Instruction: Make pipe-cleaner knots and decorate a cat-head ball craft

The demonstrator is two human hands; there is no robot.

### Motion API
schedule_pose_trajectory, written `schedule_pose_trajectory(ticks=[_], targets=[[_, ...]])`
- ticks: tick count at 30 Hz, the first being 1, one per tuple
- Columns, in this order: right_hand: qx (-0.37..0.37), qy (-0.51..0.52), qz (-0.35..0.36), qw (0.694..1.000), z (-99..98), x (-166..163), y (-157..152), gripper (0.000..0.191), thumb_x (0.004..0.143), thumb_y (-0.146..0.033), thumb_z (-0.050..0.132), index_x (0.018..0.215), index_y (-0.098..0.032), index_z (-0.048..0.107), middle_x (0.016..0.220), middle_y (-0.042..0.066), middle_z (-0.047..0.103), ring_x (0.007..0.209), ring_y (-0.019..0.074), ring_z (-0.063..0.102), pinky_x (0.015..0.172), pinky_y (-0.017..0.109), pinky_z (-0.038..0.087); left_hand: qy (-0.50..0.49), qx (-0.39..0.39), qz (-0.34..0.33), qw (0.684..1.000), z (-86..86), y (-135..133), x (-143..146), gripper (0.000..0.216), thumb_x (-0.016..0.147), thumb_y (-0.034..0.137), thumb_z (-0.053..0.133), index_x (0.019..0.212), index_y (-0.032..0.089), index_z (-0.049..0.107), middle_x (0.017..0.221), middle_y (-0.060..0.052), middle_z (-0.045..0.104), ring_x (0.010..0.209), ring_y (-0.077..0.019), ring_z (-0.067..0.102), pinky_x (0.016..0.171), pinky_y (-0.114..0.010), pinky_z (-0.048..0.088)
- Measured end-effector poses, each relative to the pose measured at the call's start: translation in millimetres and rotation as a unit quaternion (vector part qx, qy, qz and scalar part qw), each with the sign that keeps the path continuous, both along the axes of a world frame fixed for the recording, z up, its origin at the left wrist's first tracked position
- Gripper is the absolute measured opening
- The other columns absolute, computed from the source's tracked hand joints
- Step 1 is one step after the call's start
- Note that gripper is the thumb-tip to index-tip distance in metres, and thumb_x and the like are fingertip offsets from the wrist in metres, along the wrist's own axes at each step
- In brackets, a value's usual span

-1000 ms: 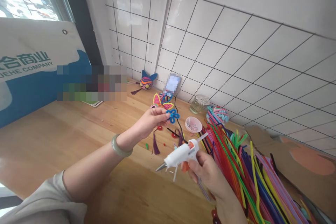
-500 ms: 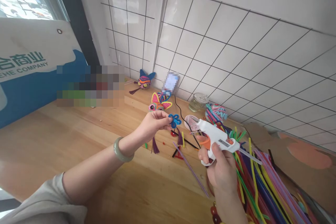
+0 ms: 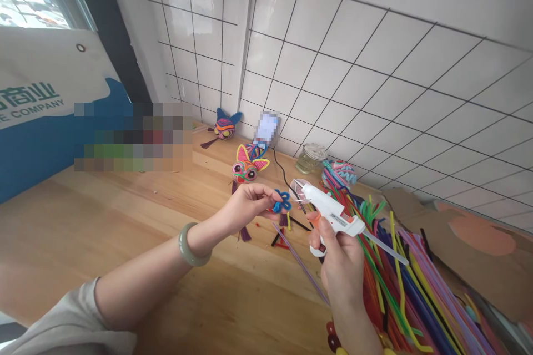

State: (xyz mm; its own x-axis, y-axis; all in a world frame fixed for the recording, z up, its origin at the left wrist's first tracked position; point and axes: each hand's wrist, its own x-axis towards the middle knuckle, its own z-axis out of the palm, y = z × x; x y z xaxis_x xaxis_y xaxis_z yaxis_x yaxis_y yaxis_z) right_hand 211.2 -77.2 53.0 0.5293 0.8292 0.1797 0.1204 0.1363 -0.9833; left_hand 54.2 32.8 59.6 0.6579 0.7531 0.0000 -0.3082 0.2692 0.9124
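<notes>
Head cam: R hand (image 3: 342, 266) w/ glue gun (image 3: 330, 209), sign (image 3: 45, 122) reads "COMPANY".

Glue gun (image 3: 335, 213): smooth white plastic body, low sheen, with orange plastic trigger and bare metal nozzle (image 3: 298, 183). Glue stick (image 3: 385, 247): translucent, smooth. Flower (image 3: 283, 200): blue, fuzzy, matt pile. Pipe cleaners (image 3: 433, 294): soft-looking, matt, assorted colours. Tassel (image 3: 245, 234): fine dark thread. Bangle (image 3: 194, 244): smooth, polished, stone-like. Sleeve (image 3: 75, 321): matt grey cloth, creased. Table (image 3: 187, 299): pale grained wood, smooth, faint sheen. Jar (image 3: 310, 162): clear, glossy, glass-like. Wall tiles (image 3: 333, 77): white, smooth, glossy. Cardboard (image 3: 462, 272): brown, matt.
</notes>
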Motion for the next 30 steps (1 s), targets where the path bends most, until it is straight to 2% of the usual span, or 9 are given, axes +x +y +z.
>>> schedule_pose_trajectory(ticks=[3, 5, 9, 12, 17, 19, 23, 27, 30], targets=[[0.003, -0.031, -0.016, 0.999, 0.8, 2, -1, 0.029, 0.085, -0.044, 0.057, 0.082, -0.015, 0.062, 0.062, 0.000, 0.055, 0.050, 0.0100, 0.044, 0.053, 0.027, 0.039, -0.011, -0.041, 0.005, 0.999, -1.0, 1, 0, 0.026, 0.070, 0.031, 0.075, 0.084, 0.010, 0.068, 0.086, -0.007, 0.073, 0.082, -0.0157, 0.069, 0.080, -0.027, 0.055], [0.007, -0.057, -0.024, 0.998, 2.2, 3, -2, 0.028, 0.086, -0.042, 0.057, 0.082, -0.015, 0.063, 0.061, -0.001, 0.054, 0.051, 0.0100, 0.044, 0.053, 0.026, 0.039, -0.017, -0.051, 0.009, 0.999, -1.6, 2, 0, 0.026, 0.068, 0.025, 0.076, 0.088, 0.011, 0.068, 0.089, -0.007, 0.073, 0.084, -0.0156, 0.069, 0.084, -0.028, 0.053], [-0.003, -0.125, -0.025, 0.992, 8.9, 5, -7, 0.026, 0.085, -0.040, 0.058, 0.083, -0.016, 0.066, 0.056, -0.003, 0.051, 0.051, 0.0101, 0.045, 0.052, 0.024, 0.040, -0.021, -0.028, 0.032, 0.999, -1.7, 4, -1, 0.025, 0.066, 0.020, 0.078, 0.087, 0.012, 0.068, 0.085, -0.005, 0.073, 0.079, -0.0152, 0.069, 0.081, -0.028, 0.053], [-0.010, -0.197, -0.024, 0.980, 15.4, 5, -11, 0.026, 0.084, -0.040, 0.058, 0.083, -0.016, 0.068, 0.055, -0.002, 0.052, 0.051, 0.0116, 0.049, 0.052, 0.025, 0.042, -0.040, -0.052, 0.054, 0.996, -0.8, 6, -1, 0.021, 0.070, 0.026, 0.075, 0.082, 0.011, 0.068, 0.082, -0.005, 0.073, 0.079, -0.0161, 0.069, 0.081, -0.029, 0.054], [0.006, -0.323, -0.011, 0.946, 20.9, 4, -17, 0.026, 0.083, -0.039, 0.058, 0.088, -0.016, 0.069, 0.054, -0.002, 0.057, 0.045, 0.0129, 0.051, 0.052, 0.026, 0.046, -0.055, -0.086, 0.078, 0.992, -0.2, 8, 0, 0.026, 0.074, 0.032, 0.072, 0.085, 0.009, 0.067, 0.090, -0.008, 0.071, 0.083, -0.0169, 0.068, 0.085, -0.032, 0.054], [-0.002, -0.355, 0.009, 0.935, 19.4, 5, -18, 0.024, 0.085, -0.037, 0.057, 0.091, -0.017, 0.068, 0.061, 0.001, 0.064, 0.050, 0.0147, 0.057, 0.053, 0.025, 0.049, -0.068, -0.086, 0.089, 0.990, -0.7, 7, 0, 0.025, 0.072, 0.030, 0.074, 0.083, 0.011, 0.063, 0.086, -0.005, 0.070, 0.082, -0.0161, 0.067, 0.084, -0.033, 0.055], [0.015, -0.403, 0.030, 0.915, 12.1, 6, -19, 0.021, 0.086, -0.033, 0.058, 0.100, -0.018, 0.064, 0.086, 0.006, 0.071, 0.074, 0.0185, 0.067, 0.064, 0.025, 0.054, -0.083, -0.080, 0.090, 0.989, -2.0, 7, 1, 0.027, 0.070, 0.027, 0.076, 0.082, 0.014, 0.055, 0.078, 0.001, 0.066, 0.076, -0.0136, 0.067, 0.078, -0.033, 0.057], [0.024, -0.442, 0.023, 0.897, 7.6, 6, -19, 0.019, 0.087, -0.031, 0.057, 0.101, -0.020, 0.062, 0.091, 0.006, 0.071, 0.080, 0.0182, 0.068, 0.064, 0.024, 0.054, -0.061, -0.058, 0.086, 0.993, -2.4, 7, 1, 0.028, 0.071, 0.030, 0.075, 0.079, 0.013, 0.054, 0.078, -0.001, 0.067, 0.075, -0.0137, 0.066, 0.076, -0.033, 0.057], [0.020, -0.447, 0.015, 0.894, 7.8, 5, -20, 0.019, 0.087, -0.032, 0.057, 0.101, -0.020, 0.062, 0.091, 0.007, 0.071, 0.081, 0.0191, 0.068, 0.064, 0.025, 0.054, -0.040, -0.033, 0.088, 0.995, -2.4, 7, 1, 0.026, 0.071, 0.031, 0.074, 0.079, 0.012, 0.057, 0.077, -0.002, 0.067, 0.073, -0.0130, 0.066, 0.077, -0.033, 0.056]])
